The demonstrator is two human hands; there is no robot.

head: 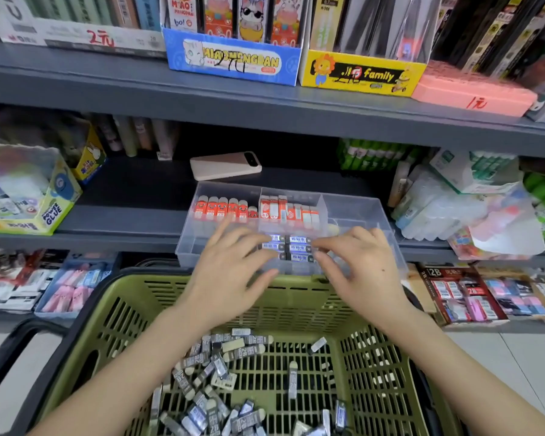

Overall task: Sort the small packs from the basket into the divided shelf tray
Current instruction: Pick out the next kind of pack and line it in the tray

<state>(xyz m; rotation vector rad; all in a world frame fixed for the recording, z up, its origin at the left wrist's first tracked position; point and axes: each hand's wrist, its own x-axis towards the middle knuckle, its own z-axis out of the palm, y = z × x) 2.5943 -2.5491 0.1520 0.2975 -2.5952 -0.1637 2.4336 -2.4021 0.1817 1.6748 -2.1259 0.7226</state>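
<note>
Sitting in the front middle compartment of the divided tray [356, 204], the small dark packs [299, 248] with blue labels lie flat in short rows, two across. I have the left grip [230, 272] over their left end, fingers spread and nearly straight, the tips touching the packs; it pinches nothing. The right grip [361, 267] meets them from the other end, fingers stretched out and only lightly bent, tips against the right-hand packs, thumb low beside the nearest row. The two back compartments on the left hold upright red packs [224, 209] standing side by side.

I see the tray resting on the grey shelf [123, 221], its front edge just above the far rim of the green basket [170, 294]. Many loose packs [216, 366], grey and black, lie scattered over the basket floor between my forearms. Behind the tray a pale phone [225, 165] lies flat on the same shelf, and a glue box [29, 196] stands well off to the left.
</note>
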